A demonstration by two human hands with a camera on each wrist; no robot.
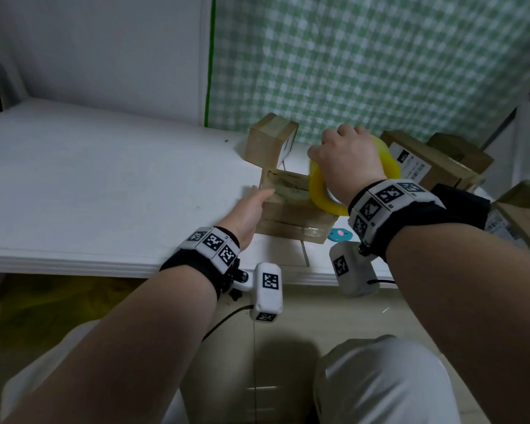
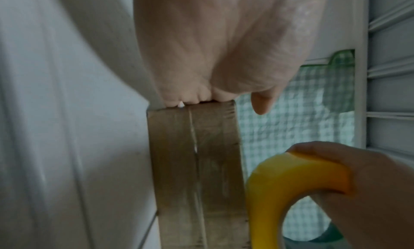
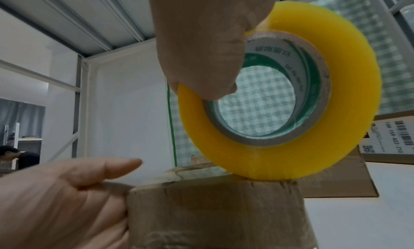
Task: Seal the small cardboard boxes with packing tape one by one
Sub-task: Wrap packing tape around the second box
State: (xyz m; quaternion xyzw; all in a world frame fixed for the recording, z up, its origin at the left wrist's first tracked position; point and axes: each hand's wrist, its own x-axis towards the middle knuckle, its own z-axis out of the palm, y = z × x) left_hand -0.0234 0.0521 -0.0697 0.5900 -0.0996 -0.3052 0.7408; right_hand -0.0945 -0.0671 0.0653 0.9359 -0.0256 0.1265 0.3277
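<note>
Closest to me, my left hand (image 1: 251, 209) is laid against the left side of the small brown cardboard box (image 1: 291, 206) I'm working on — fingers straight, palm flat on the cardboard, thumb free above the top edge, nothing gripped. The box sits near the front edge of the white tabletop (image 1: 104, 185), already glossy with older tape wraps. I'd say this hand's whole job right now is bracing: press in and slightly down so the box doesn't skate when the roll pulls.

Just past it, my right hand (image 1: 349, 166) has the thick yellow roll of packing tape (image 1: 322, 197) — thumb hooked into the core, fingers curled over the outer rim. From the right wrist view the roll's lower edge rests on the right end of the box top. I can't make out the loose tape end, so I can't say whether it's stuck down yet.

To do this well, I judge: keep the roll low and square to the top seam, draw it straight across toward my left hand with steady tension, and keep that thumb out of the tape's path. If the roll tilts, the strip may wrinkle or wander off the seam.

Beside the near corner lies a small teal disc with a pink spot (image 1: 339, 234). Further back — a taller brown cardboard box (image 1: 265, 142) behind, and a labelled brown cardboard box (image 1: 423, 160) off right, against the green checked cloth (image 1: 380, 56).
</note>
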